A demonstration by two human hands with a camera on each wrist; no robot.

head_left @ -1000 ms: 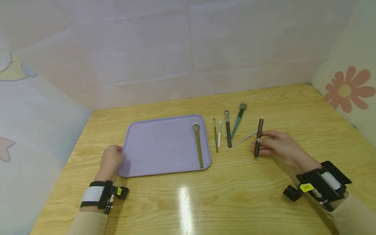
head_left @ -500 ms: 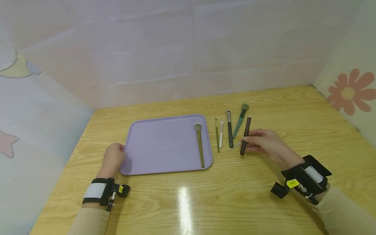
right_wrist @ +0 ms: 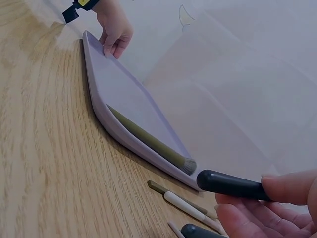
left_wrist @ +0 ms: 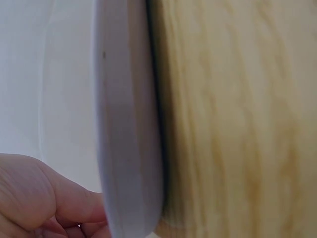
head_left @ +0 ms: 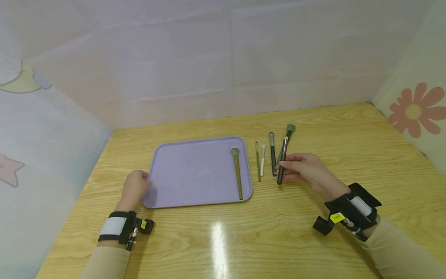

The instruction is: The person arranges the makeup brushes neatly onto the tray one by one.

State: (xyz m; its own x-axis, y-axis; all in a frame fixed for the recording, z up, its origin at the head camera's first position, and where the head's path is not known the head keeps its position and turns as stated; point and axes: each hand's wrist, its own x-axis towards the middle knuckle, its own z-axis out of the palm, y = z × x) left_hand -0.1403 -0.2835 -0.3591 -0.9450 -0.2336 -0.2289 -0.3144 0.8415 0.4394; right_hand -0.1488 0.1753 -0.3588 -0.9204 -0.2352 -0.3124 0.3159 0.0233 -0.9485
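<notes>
My right hand (head_left: 303, 166) pinches a dark makeup brush (head_left: 282, 166) between thumb and fingers, pale tip up, over the table right of the tray. In the right wrist view the rounded dark handle end (right_wrist: 230, 184) points towards the lilac tray (head_left: 195, 174). My left hand (head_left: 134, 188) grips the tray's left edge; the left wrist view shows the thumb (left_wrist: 81, 203) against the rim. A large olive makeup brush (head_left: 237, 170) lies along the tray's right side, bristles away from me.
Right of the tray lie a thin olive brush (head_left: 258, 161), a white brush (head_left: 263, 161), a black brush (head_left: 272, 155) and a green brush (head_left: 290, 129) partly behind the held one. A thin pale stick (head_left: 275, 178) is mostly hidden. A fabric backdrop (head_left: 174, 77) stands behind the table.
My right hand has carried the dark makeup brush left, to beside the black brush, and now overlaps the green brush and the pale stick. The left hand keeps its grip on the tray.
</notes>
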